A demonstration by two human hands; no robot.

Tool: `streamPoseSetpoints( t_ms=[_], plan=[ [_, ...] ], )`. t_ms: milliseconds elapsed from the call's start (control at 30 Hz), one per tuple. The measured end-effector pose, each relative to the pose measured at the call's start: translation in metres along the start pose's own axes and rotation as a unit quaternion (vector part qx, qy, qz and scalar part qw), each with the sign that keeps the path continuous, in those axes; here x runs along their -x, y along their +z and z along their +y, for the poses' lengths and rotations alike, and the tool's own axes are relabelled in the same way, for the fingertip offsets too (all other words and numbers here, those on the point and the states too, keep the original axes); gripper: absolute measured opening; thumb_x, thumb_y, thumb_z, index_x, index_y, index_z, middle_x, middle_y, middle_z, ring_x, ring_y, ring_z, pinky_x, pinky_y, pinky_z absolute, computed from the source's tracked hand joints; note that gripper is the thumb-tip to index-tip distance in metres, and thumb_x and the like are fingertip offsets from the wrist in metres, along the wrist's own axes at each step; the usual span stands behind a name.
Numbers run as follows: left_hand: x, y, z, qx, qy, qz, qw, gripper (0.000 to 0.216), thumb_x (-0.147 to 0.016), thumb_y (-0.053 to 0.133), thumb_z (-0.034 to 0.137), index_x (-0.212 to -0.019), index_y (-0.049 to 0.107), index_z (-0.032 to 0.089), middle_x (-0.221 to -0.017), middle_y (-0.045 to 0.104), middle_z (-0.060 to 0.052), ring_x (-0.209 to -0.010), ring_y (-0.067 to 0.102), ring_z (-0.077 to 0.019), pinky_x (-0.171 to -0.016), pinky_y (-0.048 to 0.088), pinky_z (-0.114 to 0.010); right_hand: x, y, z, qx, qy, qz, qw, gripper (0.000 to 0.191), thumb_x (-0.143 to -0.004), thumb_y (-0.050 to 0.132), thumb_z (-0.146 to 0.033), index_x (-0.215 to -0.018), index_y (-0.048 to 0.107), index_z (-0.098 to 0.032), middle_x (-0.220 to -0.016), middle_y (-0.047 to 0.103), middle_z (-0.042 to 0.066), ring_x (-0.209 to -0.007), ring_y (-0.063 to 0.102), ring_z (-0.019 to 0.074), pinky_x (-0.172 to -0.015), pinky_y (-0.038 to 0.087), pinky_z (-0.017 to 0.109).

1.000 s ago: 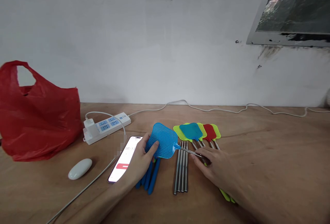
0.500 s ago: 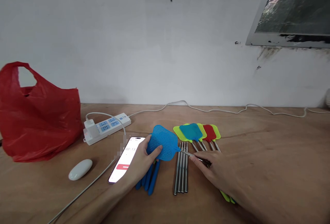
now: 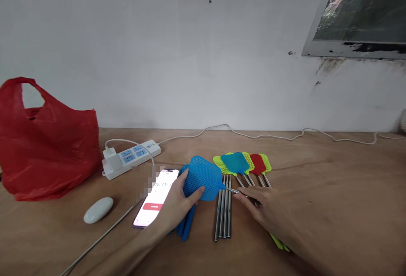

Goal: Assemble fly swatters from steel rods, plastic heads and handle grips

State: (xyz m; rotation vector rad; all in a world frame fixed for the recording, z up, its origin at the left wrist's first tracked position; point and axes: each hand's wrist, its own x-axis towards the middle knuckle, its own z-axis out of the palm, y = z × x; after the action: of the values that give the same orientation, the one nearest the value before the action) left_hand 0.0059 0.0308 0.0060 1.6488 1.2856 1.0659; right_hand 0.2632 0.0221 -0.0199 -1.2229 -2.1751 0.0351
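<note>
A blue fly swatter (image 3: 205, 178) is held level between my two hands. My left hand (image 3: 182, 195) pinches the near left edge of its perforated head, thumb on top. The fingers of my right hand (image 3: 258, 202) are closed round its thin metal rod, just right of the head. Beneath my left hand lie several blue handles (image 3: 188, 224) and part of another blue swatter head (image 3: 185, 168). Several metal tubes (image 3: 224, 212) lie side by side between my hands. Beyond my right hand rest swatters with yellow-green, teal (image 3: 235, 162) and red (image 3: 257, 163) heads, their lower parts hidden by that hand.
A lit phone (image 3: 157, 197) with a running timer lies left of my left hand. Farther left are a white mouse-shaped object (image 3: 98, 210), a white power strip (image 3: 131, 157) and a red plastic bag (image 3: 50, 144). A white cable (image 3: 263, 135) runs along the wall.
The blue swatter head has shifted slightly right and toward me, with my left hand following. Another blue head now shows behind it. My right hand has hardly moved.
</note>
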Motion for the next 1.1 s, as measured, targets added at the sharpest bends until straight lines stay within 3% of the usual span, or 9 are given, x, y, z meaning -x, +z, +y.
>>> streamPoseSetpoints(
  t_ms=[167, 400, 667, 867, 1000, 1100],
  plan=[
    [0.001, 0.001, 0.001, 0.002, 0.000, -0.001, 1.000, 0.035, -0.084, 0.066, 0.048, -0.103, 0.059, 0.019, -0.074, 0.064, 0.000, -0.058, 0.061, -0.0205, -0.057, 0.050, -0.032, 0.000, 0.001, 0.001, -0.007, -0.019, 0.030, 0.999, 0.034, -0.102, 0.048, -0.042, -0.094, 0.076, -0.024, -0.069, 0.071, 0.003, -0.059, 0.065, 0.0173, -0.055, 0.043, 0.028],
    [0.001, 0.000, 0.003, 0.028, 0.005, -0.018, 0.999, 0.034, -0.082, 0.068, 0.045, -0.103, 0.060, 0.020, -0.076, 0.065, -0.001, -0.059, 0.061, -0.0207, -0.058, 0.050, -0.032, 0.004, 0.001, -0.001, 0.009, 0.003, -0.004, 1.000, 0.038, -0.103, 0.043, -0.043, -0.090, 0.075, -0.027, -0.081, 0.078, 0.004, -0.065, 0.071, 0.0213, -0.056, 0.045, 0.029],
    [0.005, 0.002, 0.005, 0.018, -0.004, -0.021, 1.000, 0.028, -0.084, 0.067, 0.043, -0.098, 0.059, 0.020, -0.071, 0.063, 0.000, -0.060, 0.062, -0.0212, -0.057, 0.049, -0.031, 0.001, 0.000, 0.003, 0.037, -0.051, 0.023, 0.998, 0.035, -0.104, 0.046, -0.039, -0.089, 0.073, -0.023, -0.082, 0.079, 0.004, -0.063, 0.071, 0.0189, -0.055, 0.042, 0.029],
    [0.005, 0.002, 0.005, 0.042, -0.019, -0.037, 0.998, 0.033, -0.085, 0.065, 0.049, -0.099, 0.058, 0.021, -0.066, 0.059, 0.003, -0.055, 0.058, -0.0175, -0.053, 0.046, -0.026, 0.002, 0.000, 0.001, 0.015, -0.008, 0.030, 0.999, 0.036, -0.102, 0.046, -0.044, -0.088, 0.074, -0.024, -0.079, 0.078, 0.003, -0.063, 0.071, 0.0195, -0.057, 0.045, 0.029],
    [0.001, 0.000, 0.004, 0.067, -0.033, -0.069, 0.995, 0.038, -0.093, 0.053, 0.057, -0.107, 0.056, 0.021, -0.062, 0.058, 0.004, -0.055, 0.056, -0.0168, -0.055, 0.044, -0.026, -0.002, -0.005, 0.001, 0.004, 0.027, 0.067, 0.997, 0.034, -0.099, 0.051, -0.046, -0.085, 0.074, -0.024, -0.075, 0.076, 0.004, -0.061, 0.069, 0.0200, -0.057, 0.044, 0.030],
    [-0.002, -0.002, 0.003, 0.043, -0.003, -0.018, 0.999, 0.040, -0.097, 0.043, 0.057, -0.114, 0.054, 0.022, -0.077, 0.064, 0.000, -0.055, 0.055, -0.0158, -0.054, 0.042, -0.027, -0.007, -0.011, 0.002, -0.094, 0.121, 0.100, 0.983, 0.036, -0.096, 0.052, -0.051, -0.084, 0.071, -0.024, -0.066, 0.071, 0.002, -0.056, 0.063, 0.0188, -0.054, 0.043, 0.029]
  ],
)
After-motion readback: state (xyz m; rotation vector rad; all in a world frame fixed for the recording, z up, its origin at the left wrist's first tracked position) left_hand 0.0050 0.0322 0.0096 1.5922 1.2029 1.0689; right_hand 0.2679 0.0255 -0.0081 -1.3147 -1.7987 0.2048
